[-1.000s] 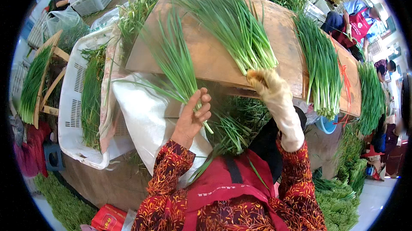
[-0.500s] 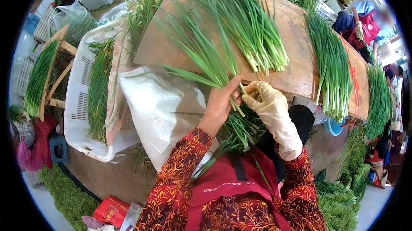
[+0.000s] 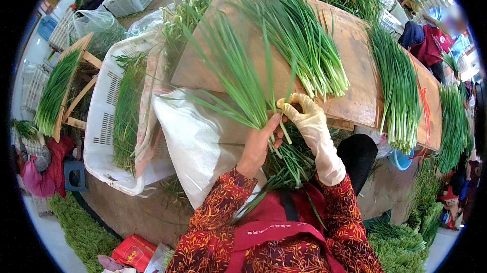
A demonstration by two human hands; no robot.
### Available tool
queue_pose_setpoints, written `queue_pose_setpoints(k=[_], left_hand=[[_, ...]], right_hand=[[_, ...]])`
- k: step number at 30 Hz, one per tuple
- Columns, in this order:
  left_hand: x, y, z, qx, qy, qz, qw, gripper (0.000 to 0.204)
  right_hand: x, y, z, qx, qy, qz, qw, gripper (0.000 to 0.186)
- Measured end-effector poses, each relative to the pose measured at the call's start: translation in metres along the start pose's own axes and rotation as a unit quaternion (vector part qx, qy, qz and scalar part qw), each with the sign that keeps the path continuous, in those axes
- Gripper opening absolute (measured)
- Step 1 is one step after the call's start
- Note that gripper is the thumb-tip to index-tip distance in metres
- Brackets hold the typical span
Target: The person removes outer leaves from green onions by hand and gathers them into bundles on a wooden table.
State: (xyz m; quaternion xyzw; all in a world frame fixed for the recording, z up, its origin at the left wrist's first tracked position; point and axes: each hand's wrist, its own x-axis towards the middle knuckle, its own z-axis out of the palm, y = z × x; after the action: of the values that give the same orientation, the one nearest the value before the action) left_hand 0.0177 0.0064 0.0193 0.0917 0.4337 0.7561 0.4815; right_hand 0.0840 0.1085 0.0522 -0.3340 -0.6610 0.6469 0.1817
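My bare left hand is closed round a small bunch of garlic chives. Their green leaves fan up and to the left over the board, and the pale stem ends stick out below the fingers. Just to the right, my gloved right hand has its thumb and forefinger pinched on a thin chive leaf beside the bunch. A large pile of garlic chives lies on the wooden board beyond my hands. More loose chives rest on my lap under my wrists.
A white sack hangs off the board's near left edge, beside a white plastic crate with chives. At right lie another chive bundle and red ties. A blue basin stands below. Other people work farther off.
The right thumb and forefinger have risen along the stalks, away from the left hand. The held bunch now points more upright, and the whole view has shifted slightly.
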Motion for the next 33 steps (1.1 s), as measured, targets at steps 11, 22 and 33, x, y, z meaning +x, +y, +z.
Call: queue_pose_setpoints(k=[11, 22, 33], left_hand=[[0.0, 0.041, -0.039, 0.051, 0.136, 0.163, 0.976, 0.023], [0.014, 0.029, -0.018, -0.103, 0.015, 0.094, 0.99, 0.013], [0.022, 0.009, 0.012, -0.146, -0.004, 0.043, 0.988, 0.021]], right_hand=[[-0.064, 0.005, -0.044, 0.143, -0.143, 0.047, 0.978, 0.02], [0.026, -0.026, -0.046, -0.575, 0.083, -0.177, 0.794, 0.02], [-0.013, -0.019, -0.032, -0.275, -0.014, -0.013, 0.961, 0.02]])
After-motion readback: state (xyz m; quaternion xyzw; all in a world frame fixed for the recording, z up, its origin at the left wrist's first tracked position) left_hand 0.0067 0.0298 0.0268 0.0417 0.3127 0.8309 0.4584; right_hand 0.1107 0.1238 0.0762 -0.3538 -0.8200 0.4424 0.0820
